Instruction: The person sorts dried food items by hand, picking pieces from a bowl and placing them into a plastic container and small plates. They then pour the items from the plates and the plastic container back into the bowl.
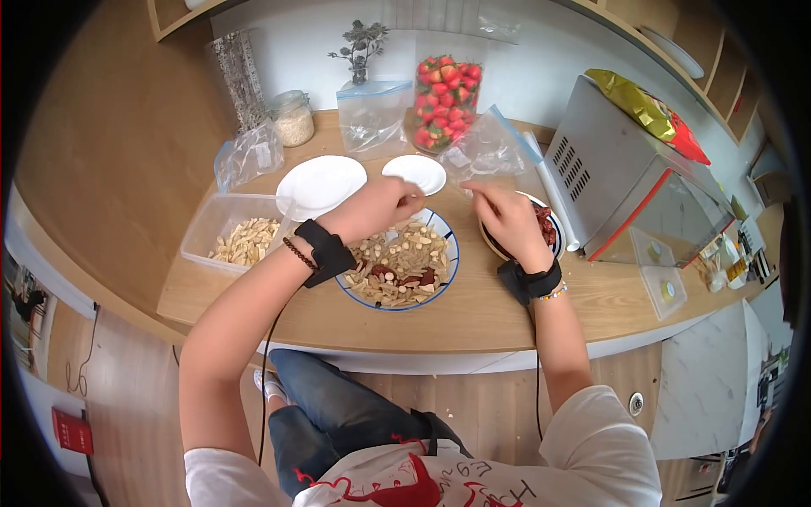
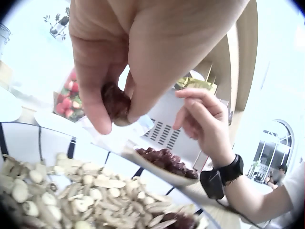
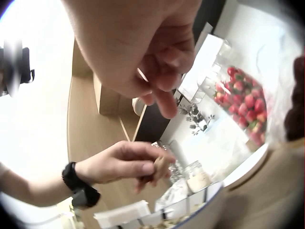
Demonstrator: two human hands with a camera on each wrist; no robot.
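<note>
My left hand (image 1: 382,209) is above the blue-striped white bowl (image 1: 442,226). Between its thumb and fingers it pinches a dark red dried date (image 2: 116,102). The bowl holds pale dried slices (image 2: 107,193), round whitish pieces and a few red dates. Off to the right, my right hand (image 1: 512,226) hovers by a small dish (image 1: 497,246) of red dates (image 2: 167,161), partly covering it in the head view. Its fingers hang loosely bent with nothing seen between them.
Left of the bowl stands a clear plastic tub (image 1: 196,226) of pale slices. Two white plates (image 1: 321,183) lie behind. Farther back are zip bags (image 1: 372,118), a bag of strawberries (image 1: 446,101) and a jar (image 1: 292,122). A grey boxy appliance (image 1: 591,160) stands right.
</note>
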